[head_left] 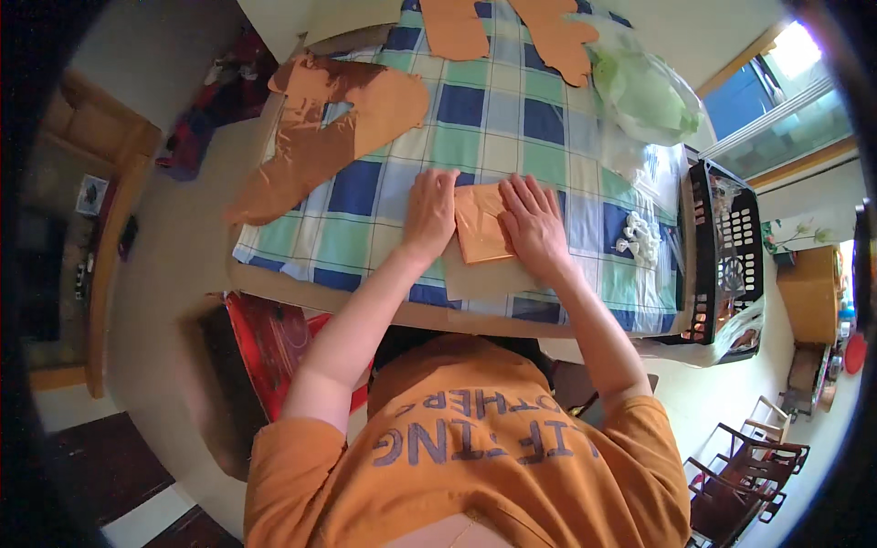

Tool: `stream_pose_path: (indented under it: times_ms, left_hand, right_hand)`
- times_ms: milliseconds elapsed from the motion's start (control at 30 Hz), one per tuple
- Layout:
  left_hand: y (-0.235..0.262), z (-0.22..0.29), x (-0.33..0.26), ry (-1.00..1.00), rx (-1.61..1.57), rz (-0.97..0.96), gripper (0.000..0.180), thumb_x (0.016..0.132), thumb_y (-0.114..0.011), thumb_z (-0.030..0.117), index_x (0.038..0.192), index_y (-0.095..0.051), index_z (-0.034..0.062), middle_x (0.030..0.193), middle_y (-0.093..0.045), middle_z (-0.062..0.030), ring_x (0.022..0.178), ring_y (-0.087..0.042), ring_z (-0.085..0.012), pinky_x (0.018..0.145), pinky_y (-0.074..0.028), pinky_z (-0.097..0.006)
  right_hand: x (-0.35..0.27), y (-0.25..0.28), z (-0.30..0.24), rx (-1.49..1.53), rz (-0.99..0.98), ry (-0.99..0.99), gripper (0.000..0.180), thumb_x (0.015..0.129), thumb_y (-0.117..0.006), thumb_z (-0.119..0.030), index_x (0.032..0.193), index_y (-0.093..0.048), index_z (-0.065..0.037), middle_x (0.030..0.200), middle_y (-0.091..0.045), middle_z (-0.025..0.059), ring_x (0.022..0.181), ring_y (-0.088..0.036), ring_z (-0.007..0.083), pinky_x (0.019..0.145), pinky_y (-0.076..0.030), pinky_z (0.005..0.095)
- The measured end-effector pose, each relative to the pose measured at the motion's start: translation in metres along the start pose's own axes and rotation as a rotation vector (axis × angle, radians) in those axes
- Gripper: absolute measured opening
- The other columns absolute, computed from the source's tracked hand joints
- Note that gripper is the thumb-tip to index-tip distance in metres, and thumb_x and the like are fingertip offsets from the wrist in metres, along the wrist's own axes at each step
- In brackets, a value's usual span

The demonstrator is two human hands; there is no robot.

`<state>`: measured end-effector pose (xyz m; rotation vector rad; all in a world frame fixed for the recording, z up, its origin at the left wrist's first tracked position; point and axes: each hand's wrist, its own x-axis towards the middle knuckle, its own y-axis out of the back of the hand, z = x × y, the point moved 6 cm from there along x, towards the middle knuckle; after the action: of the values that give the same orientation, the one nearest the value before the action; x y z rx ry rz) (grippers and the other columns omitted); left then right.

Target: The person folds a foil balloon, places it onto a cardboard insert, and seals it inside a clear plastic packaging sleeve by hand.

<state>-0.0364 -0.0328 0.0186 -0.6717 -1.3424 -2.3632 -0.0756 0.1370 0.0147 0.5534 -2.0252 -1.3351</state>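
Observation:
A flat, square orange packet [482, 219] with a creased, shiny surface lies on the checked cloth in front of me. My left hand [431, 212] is at its left edge, fingers curled and gripping that side. Stretched flat, my right hand [534, 224] presses on the packet's right part and hides it. Under the packet's near side a thin, tan see-through sheet [489, 281] shows.
Left on the blue, green and white checked cloth [356, 187] lies a large shiny orange film [388, 114]. Orange shaped pieces [455, 32] lie at the far edge. A green-and-clear plastic bag [644, 96], white twisted bundle [638, 239] and black basket [726, 247] are right.

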Motion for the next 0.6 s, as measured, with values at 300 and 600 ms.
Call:
stream_pose_path:
  times_ms: [300, 600]
  left_hand:
    - [0.014, -0.034, 0.004, 0.267, 0.005, -0.044, 0.013, 0.081, -0.071, 0.016, 0.081, -0.061, 0.0066, 0.082, -0.061, -0.0102, 0.084, -0.059, -0.032, 0.077, -0.048, -0.043]
    - [0.007, -0.027, 0.008, 0.364, 0.147, -0.159, 0.01, 0.082, -0.064, 0.013, 0.08, -0.061, 0.0036, 0.082, -0.064, -0.0141, 0.084, -0.062, -0.0333, 0.072, -0.05, -0.045]
  right_hand:
    - [-0.006, 0.003, -0.006, -0.079, -0.007, -0.094, 0.05, 0.097, -0.047, -0.029, 0.142, -0.044, -0.008, 0.151, -0.038, 0.0139, 0.142, -0.029, 0.033, 0.115, -0.021, 0.0499]
    - [-0.028, 0.0, -0.029, -0.092, -0.046, -0.154, 0.053, 0.099, -0.045, -0.032, 0.145, -0.039, -0.009, 0.152, -0.036, 0.0141, 0.143, -0.026, 0.0339, 0.115, -0.02, 0.0526]
